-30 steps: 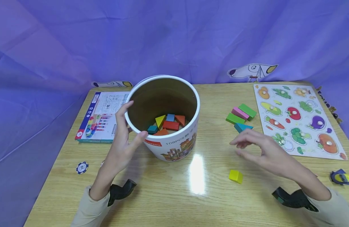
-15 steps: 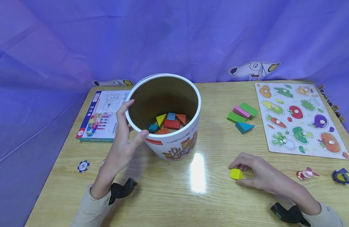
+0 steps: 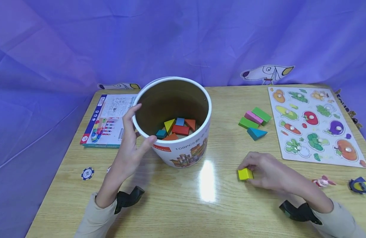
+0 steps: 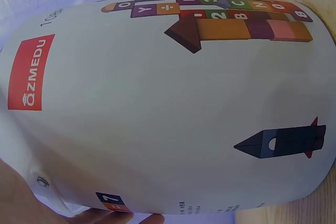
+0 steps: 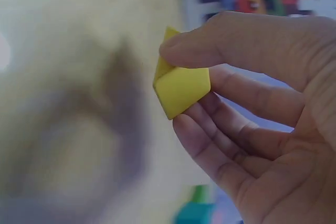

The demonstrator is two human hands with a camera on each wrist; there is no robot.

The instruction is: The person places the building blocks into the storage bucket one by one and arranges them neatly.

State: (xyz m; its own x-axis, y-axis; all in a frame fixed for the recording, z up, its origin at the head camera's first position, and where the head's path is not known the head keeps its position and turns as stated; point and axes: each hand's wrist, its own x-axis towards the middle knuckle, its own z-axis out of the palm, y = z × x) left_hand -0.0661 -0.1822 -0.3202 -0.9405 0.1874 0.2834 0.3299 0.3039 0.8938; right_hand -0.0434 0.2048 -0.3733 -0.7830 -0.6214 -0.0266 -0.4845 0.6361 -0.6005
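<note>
A large white bucket (image 3: 183, 145) with a block-tower print stands left of centre in the head view. Inside lie several wooden blocks, among them a red block (image 3: 181, 130) and a yellow triangle (image 3: 169, 125). My left hand (image 3: 130, 155) grips the bucket's left side, thumb at the near rim and forefinger farther back along it; the left wrist view shows mostly the printed wall. My right hand (image 3: 267, 173) pinches a yellow block (image 5: 181, 87) between thumb and fingers, right of the bucket. Its angled faces show in the right wrist view.
Beyond the right hand lie two green blocks (image 3: 248, 123), a pink block (image 3: 253, 117) and a teal triangle (image 3: 256, 133). A vegetable puzzle board (image 3: 316, 125) is at right, with small figurines (image 3: 323, 181) below it. A boxed set (image 3: 106, 124) and a poker chip (image 3: 87, 173) lie left.
My right hand came down from near the teal triangle to the yellow block and took hold of it. Hand and block then moved slightly up and left. The left hand stayed on the bucket.
</note>
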